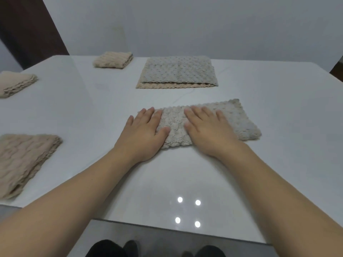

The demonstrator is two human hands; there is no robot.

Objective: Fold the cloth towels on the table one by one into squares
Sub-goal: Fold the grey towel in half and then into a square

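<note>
Both palms flat: left hand (143, 131) and right hand (207, 129) press the folded beige towel (241, 121), fingers straight, gripping nothing.

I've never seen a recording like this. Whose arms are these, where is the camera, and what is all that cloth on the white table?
There is no machine here: these are a person's two bare arms, filmed by one wide-angle camera worn on the head, looking forward and down. The left hand and the right hand both lie flat, fingers straight, pressing on a long half-folded towel in front of the person. Nothing is gripped; the hands only press the cloth down. Behind it on the white table lies a larger folded towel. Three smaller beige folded towels sit to the left: one at the far edge, one at the left edge and one nearest the person. The bright dots on the table are reflections of lights.
</note>
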